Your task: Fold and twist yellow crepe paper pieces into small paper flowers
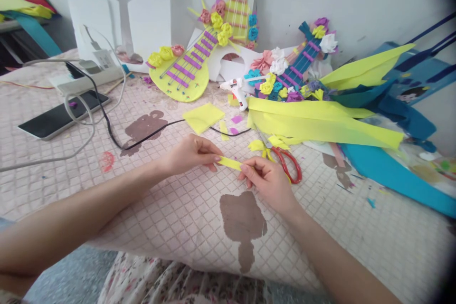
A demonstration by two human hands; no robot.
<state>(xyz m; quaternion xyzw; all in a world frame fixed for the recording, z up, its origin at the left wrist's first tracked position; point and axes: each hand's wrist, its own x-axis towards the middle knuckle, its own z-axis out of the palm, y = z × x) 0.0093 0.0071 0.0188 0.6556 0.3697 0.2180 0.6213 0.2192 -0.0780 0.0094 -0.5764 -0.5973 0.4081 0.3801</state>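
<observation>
A narrow yellow paper strip [230,163] is stretched between my two hands, low over the patterned cloth. My left hand [192,156] pinches its left end between thumb and fingers. At the other end, my right hand [265,178] grips the strip in the same way. Just behind my right hand lie red-handled scissors [297,171], their handles partly covered by yellow paper scraps [280,142]. A square yellow sheet [204,118] lies beyond my left hand, over a black cable.
A white glue gun [238,91] stands near flower-trimmed paper guitars, one yellow [185,76] and one blue [302,61]. Long yellow paper [320,116] and blue paper [395,168] spread to the right. A phone [64,114], cables and a power strip [87,76] occupy the left.
</observation>
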